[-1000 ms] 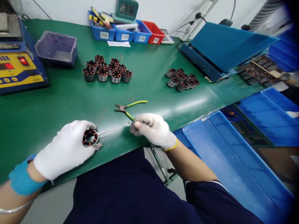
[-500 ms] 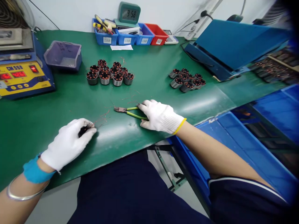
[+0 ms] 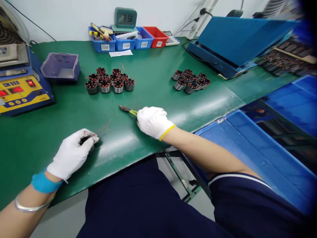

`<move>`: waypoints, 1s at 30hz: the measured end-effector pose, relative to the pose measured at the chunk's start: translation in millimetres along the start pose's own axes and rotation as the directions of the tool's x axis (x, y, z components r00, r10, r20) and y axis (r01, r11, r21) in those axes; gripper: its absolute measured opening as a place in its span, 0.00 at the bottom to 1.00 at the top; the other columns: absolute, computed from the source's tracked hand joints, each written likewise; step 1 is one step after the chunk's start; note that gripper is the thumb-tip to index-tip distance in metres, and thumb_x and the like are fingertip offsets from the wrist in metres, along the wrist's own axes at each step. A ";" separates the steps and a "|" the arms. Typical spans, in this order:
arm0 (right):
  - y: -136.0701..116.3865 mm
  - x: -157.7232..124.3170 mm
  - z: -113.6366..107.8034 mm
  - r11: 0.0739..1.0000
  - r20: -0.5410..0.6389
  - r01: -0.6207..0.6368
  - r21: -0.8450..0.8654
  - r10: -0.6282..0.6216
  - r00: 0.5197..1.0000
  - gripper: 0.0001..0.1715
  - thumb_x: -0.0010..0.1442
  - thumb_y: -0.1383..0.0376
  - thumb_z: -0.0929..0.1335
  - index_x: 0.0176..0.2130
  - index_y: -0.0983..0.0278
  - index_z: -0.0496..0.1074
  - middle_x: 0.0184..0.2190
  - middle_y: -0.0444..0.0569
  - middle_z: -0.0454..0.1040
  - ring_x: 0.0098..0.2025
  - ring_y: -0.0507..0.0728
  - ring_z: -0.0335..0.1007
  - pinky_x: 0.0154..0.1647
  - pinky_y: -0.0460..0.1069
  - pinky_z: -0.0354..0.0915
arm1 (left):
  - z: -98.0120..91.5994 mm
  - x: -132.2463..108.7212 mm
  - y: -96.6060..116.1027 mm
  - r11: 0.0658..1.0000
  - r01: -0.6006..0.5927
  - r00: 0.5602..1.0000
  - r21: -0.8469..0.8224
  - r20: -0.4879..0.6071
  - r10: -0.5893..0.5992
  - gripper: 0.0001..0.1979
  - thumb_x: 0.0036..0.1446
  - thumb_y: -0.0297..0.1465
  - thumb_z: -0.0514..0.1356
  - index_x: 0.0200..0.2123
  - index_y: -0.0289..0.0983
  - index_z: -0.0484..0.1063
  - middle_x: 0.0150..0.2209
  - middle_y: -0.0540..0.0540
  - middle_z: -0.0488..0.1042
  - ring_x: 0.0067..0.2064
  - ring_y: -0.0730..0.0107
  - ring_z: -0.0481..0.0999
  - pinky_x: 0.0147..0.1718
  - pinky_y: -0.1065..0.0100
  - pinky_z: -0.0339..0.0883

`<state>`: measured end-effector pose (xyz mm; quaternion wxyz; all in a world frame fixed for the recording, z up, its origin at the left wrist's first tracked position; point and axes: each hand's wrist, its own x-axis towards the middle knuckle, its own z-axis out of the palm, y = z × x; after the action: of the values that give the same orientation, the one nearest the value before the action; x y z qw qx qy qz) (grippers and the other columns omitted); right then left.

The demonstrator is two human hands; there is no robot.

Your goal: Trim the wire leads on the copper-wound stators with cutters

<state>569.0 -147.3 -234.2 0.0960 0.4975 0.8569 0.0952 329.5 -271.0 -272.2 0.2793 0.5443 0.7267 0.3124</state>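
White-gloved, my left hand (image 3: 71, 153) is closed round a dark cylindrical part (image 3: 85, 139), mostly hidden by the fingers, low over the green bench. Thin copper wires (image 3: 105, 126) stick out from it toward the right. My right hand (image 3: 153, 121), also gloved, grips the green handles of a pair of pliers (image 3: 128, 110), whose jaws point left and look closed. Behind the hands stands a group of wound metal rings (image 3: 104, 86) with copper windings. Another group of such rings (image 3: 191, 87) sits farther right.
A purple bin (image 3: 60, 77) and a yellow-blue device (image 3: 22, 91) are at the left. Small blue bins (image 3: 105, 47), a red bin (image 3: 158, 42) and a clock (image 3: 125, 26) line the wall. A blue panel stand (image 3: 237, 39) is at the right, above a large blue tray (image 3: 247, 148).
My right hand has closed round the plier handles, which have come together, and the pliers are angled differently. My left hand still holds its part. The camera view has shifted.
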 end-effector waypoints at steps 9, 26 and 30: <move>21.2 16.2 40.1 0.933 -0.236 0.227 0.279 -0.162 0.958 0.42 0.63 0.65 0.62 0.72 0.73 0.52 0.60 0.66 0.66 0.60 0.71 0.62 0.64 0.64 0.57 | 1.7 -1.1 -0.5 1.000 -0.024 0.999 -0.013 -0.025 0.023 0.19 0.57 0.50 0.58 0.37 0.41 0.76 0.34 0.48 0.80 0.34 0.61 0.77 0.34 0.64 0.70; -20.4 -13.1 14.6 -0.072 0.148 -0.316 0.946 -0.771 0.619 0.44 0.56 0.62 0.71 0.67 0.66 0.58 0.34 0.44 0.71 0.31 0.52 0.74 0.26 0.43 0.71 | 0.4 -3.0 7.7 0.999 -0.026 0.999 0.020 -0.025 0.026 0.20 0.59 0.50 0.55 0.40 0.41 0.76 0.34 0.48 0.79 0.33 0.62 0.74 0.32 0.64 0.68; -24.4 -13.4 11.5 -0.048 0.153 -0.290 0.956 -0.759 0.633 0.42 0.57 0.63 0.72 0.66 0.64 0.59 0.35 0.44 0.70 0.34 0.53 0.75 0.26 0.42 0.72 | -0.6 -2.4 8.0 0.998 -0.041 0.999 0.037 -0.017 0.042 0.20 0.60 0.49 0.55 0.39 0.41 0.76 0.32 0.49 0.78 0.32 0.62 0.74 0.32 0.64 0.67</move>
<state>558.1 -170.1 -250.7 0.0524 0.2158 0.6259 -0.7476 334.7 -271.7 -265.5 0.2560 0.5615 0.7234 0.3097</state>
